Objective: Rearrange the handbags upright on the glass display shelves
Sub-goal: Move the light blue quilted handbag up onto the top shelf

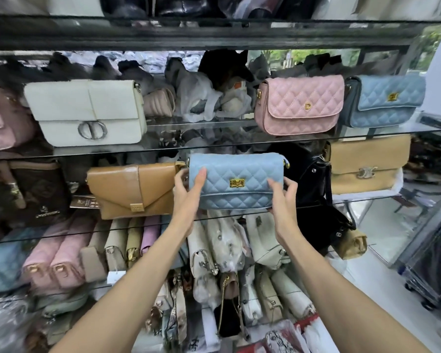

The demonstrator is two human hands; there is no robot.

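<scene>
Head view: both hands hold one light blue quilted handbag (236, 180) upright near frame centre, its base at the front edge of a glass shelf (367, 200). Left hand (189, 200) grasps the bag's left end, thumb laid up the front flap, fingers curled behind the end. Right hand (283, 197) grasps the right lower corner, thumb on the front, fingers wrapped round the side. Gold clasp faces the camera.

Whether the bag's base rests on the glass or hangs just above it cannot be told. A tan envelope bag (135, 189) stands just beside it at 9 o'clock; a black bag (308, 179) at 3 o'clock is largely hidden behind it. A brown bag at far 9 o'clock is blurred.

At 12 o'clock, the shelf above carries a white bag (87, 113), a pink quilted bag (299, 105) and a second blue quilted bag (387, 100), all upright. At 6 o'clock, lower shelves hold bags packed on end, many plastic-wrapped. At 3 o'clock, a beige bag (367, 164), then pale floor
</scene>
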